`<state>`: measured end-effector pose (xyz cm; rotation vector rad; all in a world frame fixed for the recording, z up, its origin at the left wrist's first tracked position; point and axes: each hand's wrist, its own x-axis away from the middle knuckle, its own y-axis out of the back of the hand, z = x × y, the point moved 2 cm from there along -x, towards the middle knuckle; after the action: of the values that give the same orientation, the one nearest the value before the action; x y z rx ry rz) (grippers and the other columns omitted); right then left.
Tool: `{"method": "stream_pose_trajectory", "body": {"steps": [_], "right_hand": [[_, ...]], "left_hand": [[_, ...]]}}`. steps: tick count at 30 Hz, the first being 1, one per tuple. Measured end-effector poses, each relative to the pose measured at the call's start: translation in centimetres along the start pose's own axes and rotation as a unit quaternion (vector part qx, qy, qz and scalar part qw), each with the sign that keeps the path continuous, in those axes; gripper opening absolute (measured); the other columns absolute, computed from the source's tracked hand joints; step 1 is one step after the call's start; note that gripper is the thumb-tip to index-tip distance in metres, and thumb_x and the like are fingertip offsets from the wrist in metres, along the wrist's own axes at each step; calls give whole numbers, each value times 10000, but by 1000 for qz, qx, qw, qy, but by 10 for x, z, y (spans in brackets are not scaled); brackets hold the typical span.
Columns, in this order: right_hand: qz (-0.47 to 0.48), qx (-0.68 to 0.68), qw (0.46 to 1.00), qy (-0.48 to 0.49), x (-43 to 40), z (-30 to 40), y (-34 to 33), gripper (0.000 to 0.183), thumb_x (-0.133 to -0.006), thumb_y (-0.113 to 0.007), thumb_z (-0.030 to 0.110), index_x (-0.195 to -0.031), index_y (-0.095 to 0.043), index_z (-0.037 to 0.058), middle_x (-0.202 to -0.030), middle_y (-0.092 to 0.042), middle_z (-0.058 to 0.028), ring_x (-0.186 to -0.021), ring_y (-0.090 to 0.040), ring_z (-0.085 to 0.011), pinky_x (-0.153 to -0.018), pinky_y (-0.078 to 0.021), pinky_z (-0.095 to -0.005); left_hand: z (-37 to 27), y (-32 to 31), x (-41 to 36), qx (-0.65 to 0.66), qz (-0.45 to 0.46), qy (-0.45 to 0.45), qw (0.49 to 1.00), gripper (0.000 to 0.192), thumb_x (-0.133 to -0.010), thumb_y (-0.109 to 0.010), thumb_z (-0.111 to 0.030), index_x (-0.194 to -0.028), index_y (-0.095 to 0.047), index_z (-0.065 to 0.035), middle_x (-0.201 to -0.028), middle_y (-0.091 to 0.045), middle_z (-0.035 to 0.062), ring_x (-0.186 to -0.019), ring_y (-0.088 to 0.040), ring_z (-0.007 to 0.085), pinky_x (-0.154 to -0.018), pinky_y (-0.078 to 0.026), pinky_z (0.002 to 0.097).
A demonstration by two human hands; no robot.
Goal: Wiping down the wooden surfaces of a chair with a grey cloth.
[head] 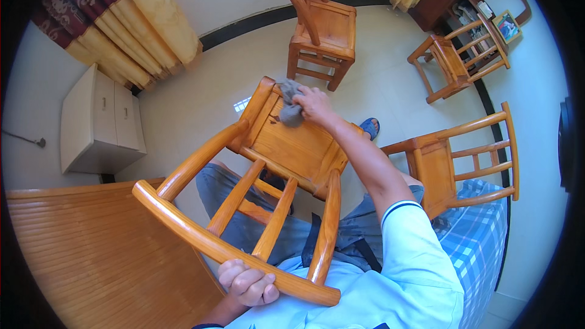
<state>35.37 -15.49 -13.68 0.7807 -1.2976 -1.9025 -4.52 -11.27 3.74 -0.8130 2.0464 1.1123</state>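
A varnished wooden chair (pixel 292 144) stands tilted before me, its back towards my body. My left hand (pixel 249 282) grips the top rail (pixel 201 240) of its backrest, fingers wrapped over the wood. At the far edge of the seat, my right hand (pixel 314 104) holds a crumpled grey cloth (pixel 291 103) against the seat's front. A small dark mark (pixel 274 119) shows on the seat panel beside the cloth. Part of the cloth and the seat's far right side lie hidden behind my right hand and forearm.
Similar wooden chairs stand beyond (pixel 331 23), at the far right (pixel 450 61) and at near right (pixel 434 169). A white cabinet (pixel 103 119) is at left, a bamboo mat surface (pixel 91 246) at lower left. Blue checked fabric (pixel 475 233) lies right; a dresser (pixel 436 0) stands behind.
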Motion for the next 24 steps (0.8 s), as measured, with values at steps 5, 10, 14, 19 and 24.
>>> {"method": "stream_pose_trajectory", "body": {"steps": [5, 10, 14, 19, 24], "right_hand": [[-24, 30, 999, -26, 89, -43, 16, 288, -685, -637, 65, -951, -633, 177, -1204, -548, -78, -996, -521, -347, -877, -451, -419], [-27, 31, 995, -87, 144, -32, 38, 221, -651, -593, 5, -844, -624, 107, -1100, -593, -78, -949, -522, -352, -853, -435, -439], [-79, 32, 993, -85, 179, 0, 28, 190, -651, -587, 43, -837, -612, 69, -974, -610, -110, -881, -556, -353, -807, -447, -421], [-99, -175, 930, -308, 237, -11, -6, 251, -690, -522, 41, -929, -599, 42, -929, -637, -153, -885, -601, -327, -756, -473, -381], [-119, -598, 631, -479, 309, -6, -47, 472, -770, -598, 125, -1215, -548, -23, -1062, -632, -119, -939, -594, -173, -843, -463, -317]], "left_hand": [[-1, -8, -14, 1, 15, -1, 1000, 173, -816, -559, -275, -683, -570, -166, -729, -478, -40, -832, -422, 171, -747, -376, 330], [-1, -15, -27, -17, 50, -10, 999, 174, -841, -522, -270, -705, -538, -162, -754, -478, -13, -819, -430, 198, -769, -376, 356], [-1, -26, -42, -20, 52, -4, 998, 152, -812, -565, -245, -693, -555, -151, -744, -496, -2, -833, -450, 209, -766, -391, 366], [-3, -35, -51, -26, 58, 2, 998, 140, -802, -574, -220, -685, -556, -144, -756, -511, 9, -846, -458, 221, -791, -400, 383], [-3, -33, -50, -21, 60, 11, 998, 146, -800, -577, -212, -672, -556, -144, -756, -511, 9, -849, -456, 221, -790, -399, 382]]}}
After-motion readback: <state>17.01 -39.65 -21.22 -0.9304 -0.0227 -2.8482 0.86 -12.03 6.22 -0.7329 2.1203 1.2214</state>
